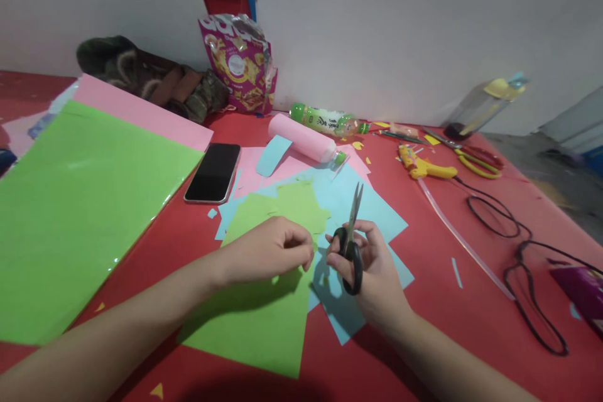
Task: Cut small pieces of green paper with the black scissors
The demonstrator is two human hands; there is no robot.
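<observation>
My right hand (377, 273) is closed around the black handles of a small pair of scissors (352, 226), whose blades point up and away from me. Beside it, my left hand (276, 248) hovers over a green paper sheet (264, 330) with its fingers curled in; what they hold, if anything, is hidden. Under both hands, light blue paper (377, 207) and pink paper (249, 169) lie overlapped with the green. Behind them rests a bottle wrapped in pink paper (301, 138), a blue paper strip (274, 156) against its side.
To the left are a phone (213, 173) and a large green sheet stack (94, 213). At the back stand a snack bag (240, 66) and a lying tea bottle (325, 119). A yellow glue gun (424, 166), its cord, and larger scissors (478, 162) occupy the right.
</observation>
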